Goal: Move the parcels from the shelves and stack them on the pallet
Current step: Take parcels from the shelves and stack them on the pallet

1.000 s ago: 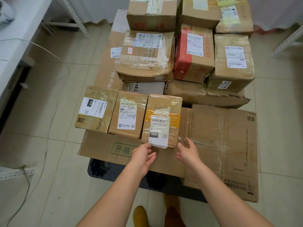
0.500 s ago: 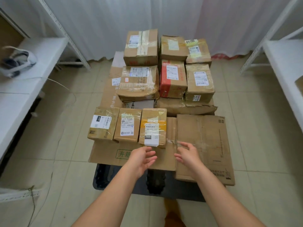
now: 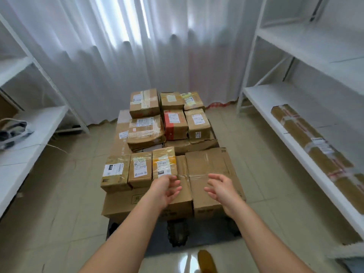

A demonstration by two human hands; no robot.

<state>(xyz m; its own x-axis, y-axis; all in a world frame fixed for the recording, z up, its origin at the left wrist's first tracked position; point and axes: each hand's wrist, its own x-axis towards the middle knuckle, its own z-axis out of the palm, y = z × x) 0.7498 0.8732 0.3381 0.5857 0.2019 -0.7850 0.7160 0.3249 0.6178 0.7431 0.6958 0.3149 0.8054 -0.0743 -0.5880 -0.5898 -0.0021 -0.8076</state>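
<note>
I see white curtains (image 3: 122,56) filling the far wall, with white shelves on both sides: the right shelving (image 3: 295,119) and the left shelving (image 3: 35,123). On the lower board of the right shelving lies one long parcel (image 3: 315,146) wrapped in brown tape with labels on it. A bag (image 3: 13,133) sits on the left shelving.

In the middle of the tiled floor (image 3: 256,154) stands the dark pallet (image 3: 177,233), mostly hidden under cardboard. Two large flat boxes form the near layer: the wide box (image 3: 137,203) on the left and the big taped box (image 3: 210,170) on the right, side by side and touching. On the wide box three small parcels stand in a row, touching one another: the black-label parcel (image 3: 115,172), the white-label parcel (image 3: 140,168), and the yellow-taped parcel (image 3: 164,162). Behind them is a plastic-wrapped box (image 3: 145,131), then the red-sided box (image 3: 175,125) and a brown box (image 3: 199,124) beside it. At the back are three more boxes, the largest being the rear left box (image 3: 144,103).

My left hand (image 3: 167,189) hovers over the near edge of the wide box, just below the yellow-taped parcel, fingers spread and lightly bent, holding nothing. My right hand (image 3: 222,189) hovers over the big taped box, likewise spread with loosely bent fingers and holding nothing. The palms face each other.
</note>
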